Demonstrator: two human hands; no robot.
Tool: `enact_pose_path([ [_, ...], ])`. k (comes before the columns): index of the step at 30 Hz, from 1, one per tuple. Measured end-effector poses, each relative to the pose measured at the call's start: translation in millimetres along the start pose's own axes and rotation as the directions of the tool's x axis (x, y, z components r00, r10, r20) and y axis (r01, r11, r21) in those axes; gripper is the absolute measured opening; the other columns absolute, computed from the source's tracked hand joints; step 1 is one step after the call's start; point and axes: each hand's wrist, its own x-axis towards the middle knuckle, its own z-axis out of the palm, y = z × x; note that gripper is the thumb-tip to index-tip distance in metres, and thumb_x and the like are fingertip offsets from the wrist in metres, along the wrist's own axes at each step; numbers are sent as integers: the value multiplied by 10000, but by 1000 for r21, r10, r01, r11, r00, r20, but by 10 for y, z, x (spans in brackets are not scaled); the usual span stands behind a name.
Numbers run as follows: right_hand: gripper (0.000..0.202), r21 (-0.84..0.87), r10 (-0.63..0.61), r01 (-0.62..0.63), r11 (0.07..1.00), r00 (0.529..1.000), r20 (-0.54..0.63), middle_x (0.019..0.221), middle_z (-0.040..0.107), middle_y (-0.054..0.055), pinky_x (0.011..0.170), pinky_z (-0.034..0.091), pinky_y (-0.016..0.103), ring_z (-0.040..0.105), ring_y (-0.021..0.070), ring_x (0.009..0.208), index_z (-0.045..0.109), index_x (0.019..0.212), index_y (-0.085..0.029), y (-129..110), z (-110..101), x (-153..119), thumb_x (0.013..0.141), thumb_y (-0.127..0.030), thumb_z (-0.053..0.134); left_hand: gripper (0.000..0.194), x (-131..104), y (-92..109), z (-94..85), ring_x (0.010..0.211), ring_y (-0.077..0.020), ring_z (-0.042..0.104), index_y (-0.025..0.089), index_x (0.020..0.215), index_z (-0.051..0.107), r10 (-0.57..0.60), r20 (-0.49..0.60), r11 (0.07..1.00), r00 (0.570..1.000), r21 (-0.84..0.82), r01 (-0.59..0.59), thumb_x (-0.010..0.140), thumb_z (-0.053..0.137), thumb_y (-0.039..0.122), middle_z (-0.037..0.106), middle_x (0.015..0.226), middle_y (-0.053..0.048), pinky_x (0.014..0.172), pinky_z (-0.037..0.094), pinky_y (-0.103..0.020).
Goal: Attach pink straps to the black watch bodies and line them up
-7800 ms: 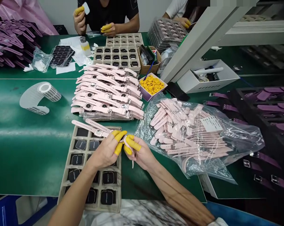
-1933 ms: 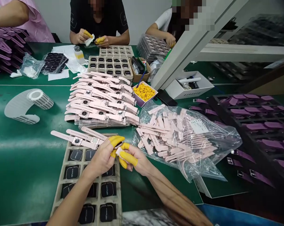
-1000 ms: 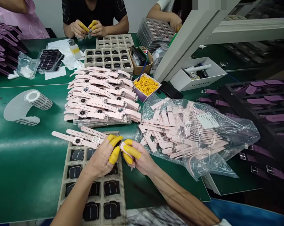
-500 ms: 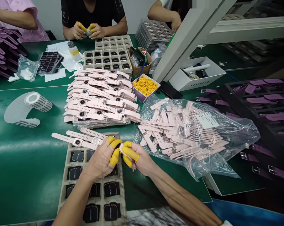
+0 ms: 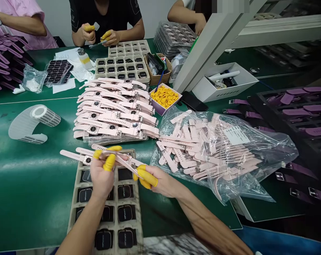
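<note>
Yellow finger cots cover several fingers of both my hands. A pale pink watch strap (image 5: 123, 162) slants between them above a beige tray (image 5: 114, 212) of black square watch faces. My left hand (image 5: 104, 173) pinches its upper left end, and my right hand (image 5: 152, 178) is closed on its lower right end. Whether a watch body is attached to this strap is hidden by the fingers. Just behind my left hand, a strapped pink watch (image 5: 87, 160) and other pink straps lie across the tray's far edge.
Stacked pink watches (image 5: 115, 106) stand beyond the tray. To the right lies a clear bag (image 5: 203, 152) of pink straps. A box of yellow finger cots (image 5: 164, 97), a phone (image 5: 194, 102) and a curled label roll (image 5: 34, 124) are around. Opposite, a person's hands (image 5: 110, 37) hold small items.
My left hand has moved left and turned, away from my right hand, and the strap now shows stretched between them. The person opposite has moved their hands apart.
</note>
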Motion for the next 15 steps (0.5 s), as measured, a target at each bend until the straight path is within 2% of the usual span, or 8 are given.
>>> enact_pose_path([
  [2,435,-74,38,-39,996,999,-26,633,495,-53,434,269,226,366,80,488,618,923,-176,-11,-117,-25,993,-597,533,340,66,35,-43,633,-153,736,193,967,576,12,-183,999,983,-29,-17,826,829,371,789,993,-60,565,606,-250],
  [4,405,-71,-18,9,997,992,-128,704,581,-39,463,335,222,424,72,489,575,925,-192,16,-175,-18,973,-594,575,360,86,39,-71,648,-152,738,189,1041,597,-7,-191,999,982,34,14,827,825,368,791,1037,-73,548,603,-242],
  [6,387,-10,-119,119,993,968,-221,741,632,-39,481,374,221,460,69,479,528,954,-211,61,-139,14,964,-592,591,370,36,-8,-67,662,-155,738,188,1205,618,-77,11,981,997,182,74,908,734,376,778,1120,-106,532,604,-250],
  [7,382,30,-152,165,986,957,-249,725,633,-46,475,368,218,460,70,470,518,971,-216,83,-89,33,967,-592,584,384,-7,-47,-56,681,-159,741,189,1284,612,-107,152,958,983,279,61,949,676,366,768,1158,-122,543,610,-259],
  [8,377,69,-162,184,980,954,-252,692,620,-56,461,351,215,454,73,461,517,986,-217,104,-27,50,973,-590,573,392,-54,-91,-44,737,-171,751,194,1334,611,-127,280,932,952,361,18,972,635,343,757,1191,-130,596,629,-280],
  [10,380,127,-141,171,977,966,-216,627,573,-72,428,309,210,431,77,445,528,975,-212,137,97,73,968,-589,574,390,-132,-166,-27,973,-220,752,218,1361,632,-93,465,879,881,454,-146,975,604,268,728,1265,-127,828,645,-355],
  [12,385,154,-114,140,978,980,-162,601,549,-73,417,301,210,420,76,439,531,906,-206,160,178,82,955,-583,593,418,-164,-201,-28,1217,-254,669,242,1369,641,-19,579,826,815,469,-313,959,584,189,683,1343,-116,1051,559,-410],
  [15,379,208,-97,122,971,987,-127,533,516,-84,400,291,212,390,71,403,526,833,-204,181,198,90,935,-553,633,492,-136,-177,-44,1301,-234,608,267,1458,556,41,689,758,723,450,-473,989,495,133,608,1424,-115,1112,507,-390],
])
